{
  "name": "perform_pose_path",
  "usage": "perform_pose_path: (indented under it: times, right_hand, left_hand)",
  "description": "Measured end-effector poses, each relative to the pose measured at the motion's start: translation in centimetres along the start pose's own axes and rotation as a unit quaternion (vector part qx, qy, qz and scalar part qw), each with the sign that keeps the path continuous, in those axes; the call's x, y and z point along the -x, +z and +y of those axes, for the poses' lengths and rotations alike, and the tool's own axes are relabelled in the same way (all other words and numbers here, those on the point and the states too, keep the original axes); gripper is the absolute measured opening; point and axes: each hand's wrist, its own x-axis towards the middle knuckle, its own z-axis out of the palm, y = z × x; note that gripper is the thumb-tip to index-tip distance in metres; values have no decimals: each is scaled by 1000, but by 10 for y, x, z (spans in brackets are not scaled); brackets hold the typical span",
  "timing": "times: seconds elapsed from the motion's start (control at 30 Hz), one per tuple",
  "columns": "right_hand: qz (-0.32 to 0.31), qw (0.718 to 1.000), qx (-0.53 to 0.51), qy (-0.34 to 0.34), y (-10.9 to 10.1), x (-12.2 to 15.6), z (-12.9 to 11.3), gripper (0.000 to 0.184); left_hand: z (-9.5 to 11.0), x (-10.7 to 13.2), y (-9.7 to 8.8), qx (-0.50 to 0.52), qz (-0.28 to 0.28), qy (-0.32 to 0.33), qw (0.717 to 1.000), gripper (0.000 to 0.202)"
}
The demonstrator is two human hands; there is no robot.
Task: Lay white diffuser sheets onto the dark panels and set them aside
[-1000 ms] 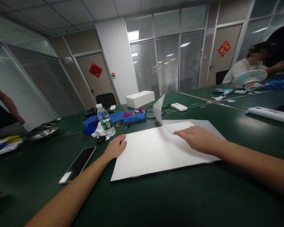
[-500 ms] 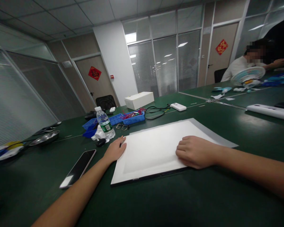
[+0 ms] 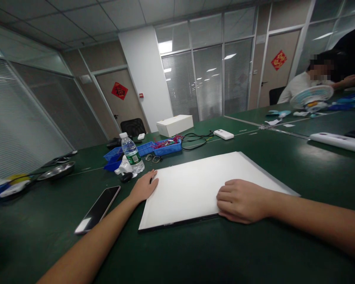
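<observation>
We log the thin white sheet [image 3: 192, 191], curled upward a second ago, now flat over its dark-edged panel [image 3: 180, 222] before us; they look nearly aligned. Sheet as dial: our right hand [image 3: 244, 201], at 5 o'clock, has curled fingers, grip uncertain; our left hand [image 3: 143, 186], at 9, lies unclenched. At 11, a blue tray [image 3: 168, 150] holds reddish wires [image 3: 172, 140]; at 10, a bottle [image 3: 133, 156], fill unclear.

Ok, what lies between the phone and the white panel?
In the head view, the left forearm runs between the phone and the white panel, with the left hand at the panel's left edge.
</observation>
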Motion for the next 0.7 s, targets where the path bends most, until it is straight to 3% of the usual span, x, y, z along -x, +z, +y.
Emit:
perform_pose_path:
  times: [0.27, 0.7]
  right_hand:
    - [13, 1000, -5, 0, -1, -2, -4, 26]
    - [-14, 990, -109, 88, -3, -4, -8, 36]
  left_hand:
    - [0, 0, 0, 20, 9, -6, 1000, 60]
    - [7, 1, -3, 13, -9, -16, 1000, 64]
